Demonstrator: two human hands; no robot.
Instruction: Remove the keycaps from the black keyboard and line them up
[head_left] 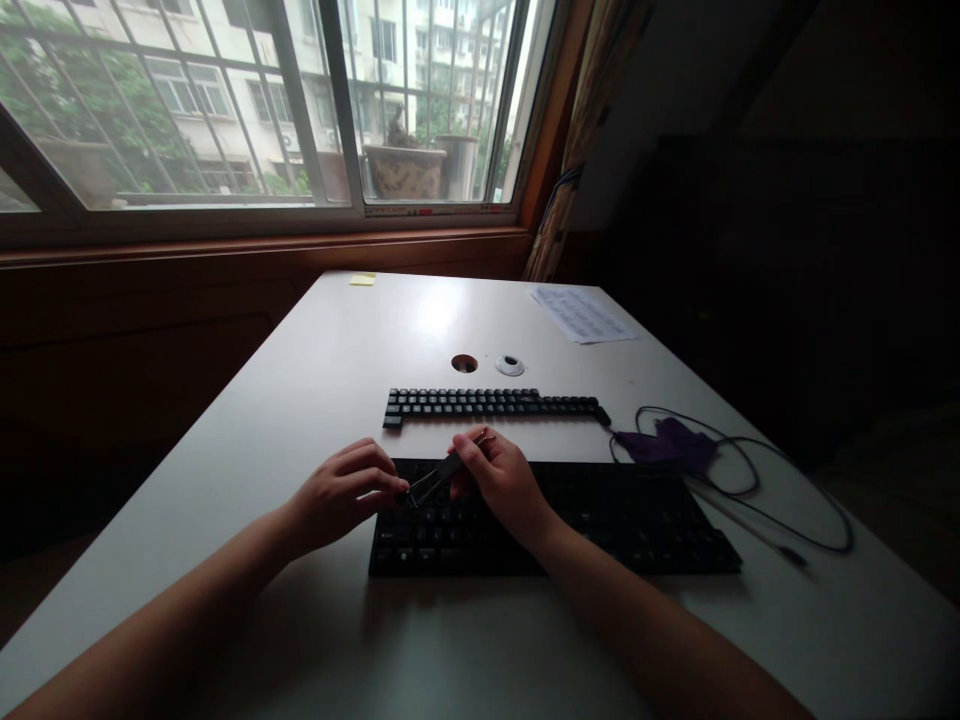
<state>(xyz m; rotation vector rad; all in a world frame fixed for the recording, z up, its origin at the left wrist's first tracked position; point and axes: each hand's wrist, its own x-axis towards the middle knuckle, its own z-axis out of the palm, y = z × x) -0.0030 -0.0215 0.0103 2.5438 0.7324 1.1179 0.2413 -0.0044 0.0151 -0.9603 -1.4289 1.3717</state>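
My right hand [504, 480] is closed around the dark handle of a keycap puller [448, 467], above the black keyboard [637, 520]. The puller's thin wire prongs point down and left. At the prong ends, my left hand [352, 490] pinches a small dark piece that looks like a keycap [406, 496]; its details are hard to make out. The keyboard lies flat on the table, its lower left keys still capped and its upper part partly hidden by my hands. Behind it, loose black keycaps [465, 402] sit in rows.
A cable [795, 455] loops at the right beside a dark purple cloth [671, 445]. On the white table [262, 430] are a round hole [464, 364], a grommet cover [510, 366], printed papers [583, 314] and a yellow note [363, 280]. A barred window stands beyond.
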